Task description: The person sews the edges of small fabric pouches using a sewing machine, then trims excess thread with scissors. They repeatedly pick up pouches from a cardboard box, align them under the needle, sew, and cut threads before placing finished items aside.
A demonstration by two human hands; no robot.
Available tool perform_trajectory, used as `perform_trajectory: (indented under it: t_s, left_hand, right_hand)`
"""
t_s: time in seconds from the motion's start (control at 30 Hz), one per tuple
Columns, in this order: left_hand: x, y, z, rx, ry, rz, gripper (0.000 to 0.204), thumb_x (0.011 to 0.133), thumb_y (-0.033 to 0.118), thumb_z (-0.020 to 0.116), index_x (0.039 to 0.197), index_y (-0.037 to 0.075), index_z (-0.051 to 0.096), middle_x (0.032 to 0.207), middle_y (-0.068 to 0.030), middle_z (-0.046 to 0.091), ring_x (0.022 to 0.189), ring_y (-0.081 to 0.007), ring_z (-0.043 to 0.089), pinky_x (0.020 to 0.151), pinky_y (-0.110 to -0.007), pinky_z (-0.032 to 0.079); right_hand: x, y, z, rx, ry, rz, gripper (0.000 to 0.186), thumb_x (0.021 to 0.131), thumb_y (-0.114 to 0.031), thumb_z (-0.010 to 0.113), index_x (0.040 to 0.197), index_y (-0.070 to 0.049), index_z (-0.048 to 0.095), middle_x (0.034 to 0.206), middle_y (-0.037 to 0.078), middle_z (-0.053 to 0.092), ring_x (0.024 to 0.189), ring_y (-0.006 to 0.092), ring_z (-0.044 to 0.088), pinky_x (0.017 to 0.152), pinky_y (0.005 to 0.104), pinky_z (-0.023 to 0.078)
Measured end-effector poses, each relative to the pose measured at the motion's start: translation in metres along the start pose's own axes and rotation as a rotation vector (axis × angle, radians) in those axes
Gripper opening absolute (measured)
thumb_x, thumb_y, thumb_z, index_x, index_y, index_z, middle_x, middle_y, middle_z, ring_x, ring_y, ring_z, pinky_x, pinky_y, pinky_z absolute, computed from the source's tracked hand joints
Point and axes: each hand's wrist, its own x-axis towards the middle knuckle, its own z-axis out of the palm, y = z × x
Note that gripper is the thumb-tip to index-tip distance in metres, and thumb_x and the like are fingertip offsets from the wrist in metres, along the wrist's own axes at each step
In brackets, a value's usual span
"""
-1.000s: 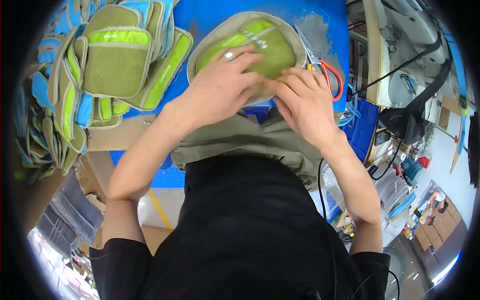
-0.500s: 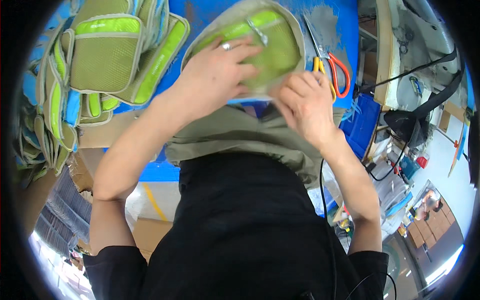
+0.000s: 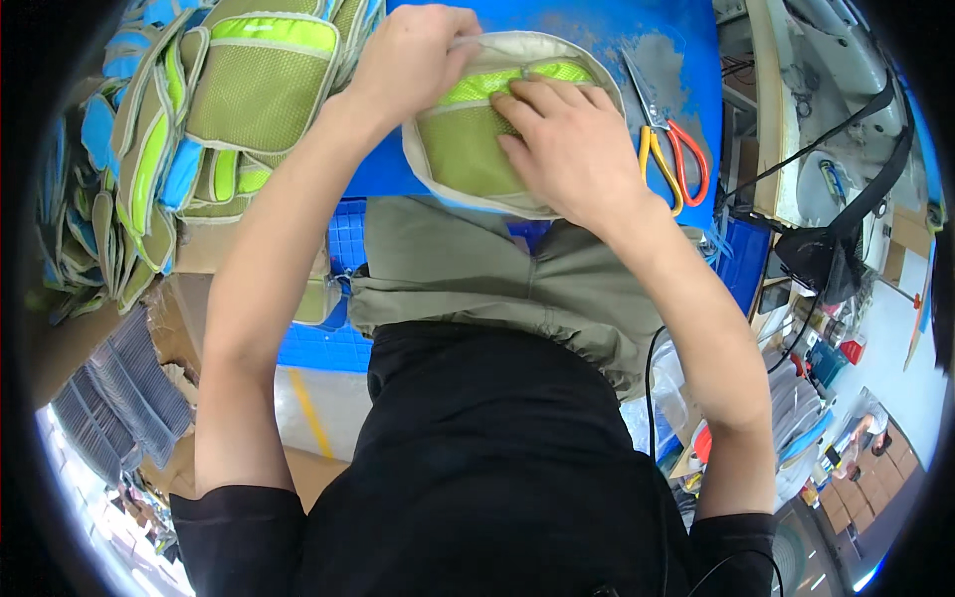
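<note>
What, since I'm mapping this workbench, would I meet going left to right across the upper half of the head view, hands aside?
Heaped olive mesh pouches with lime panels → rounded olive mesh piece with beige border → metal scissors with red and yellow handles → broad black strap.

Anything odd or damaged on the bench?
Yes: the blue tabletop has an irregular grey patch around the blades of the scissors; it breaks the even blue, so looks worn or stained. No obvious damage shows on the green pouch's visible part.
</note>
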Motion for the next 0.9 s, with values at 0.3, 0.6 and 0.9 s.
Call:
perform_trajectory:
  t_s: [0.3,0.6,0.9]
  left_hand:
    - [0.002,0.007,0.001,-0.171,0.077,-0.109,0.015,0.087,0.019,0.071,0.087,0.003,0.073,0.075,-0.0207,0.068,0.072,-0.0379,0.068,0.066,-0.044,0.052]
    - [-0.046,0.073,-0.047,-0.264,0.312,0.058,0.014,0.089,0.009,0.074,0.103,0.004,0.072,0.098,-0.0078,0.072,0.08,-0.0158,0.066,0.077,-0.033,0.053]
    - [-0.185,0.243,-0.098,-2.213,-0.588,0.524,0.052,0.081,0.05,0.086,0.073,0.005,0.06,0.075,-0.0102,0.062,0.068,-0.0297,0.063,0.06,-0.035,0.049]
  right_hand:
    - [-0.008,-0.007,-0.004,0.036,0.002,0.057,0.03,0.091,-0.027,0.067,0.117,-0.011,0.071,0.114,0.005,0.07,0.11,0.0227,0.065,0.094,0.0428,0.047]
    - [-0.022,-0.009,-0.031,0.073,0.255,0.087,0.035,0.086,-0.02,0.071,0.119,-0.008,0.068,0.118,0.01,0.066,0.11,0.0293,0.065,0.096,0.0439,0.047]
    - [-0.042,0.046,-0.037,0.429,0.001,0.676,0.043,0.085,-0.023,0.077,0.121,-0.001,0.068,0.092,0.011,0.072,0.078,0.0205,0.068,0.072,0.0363,0.054]
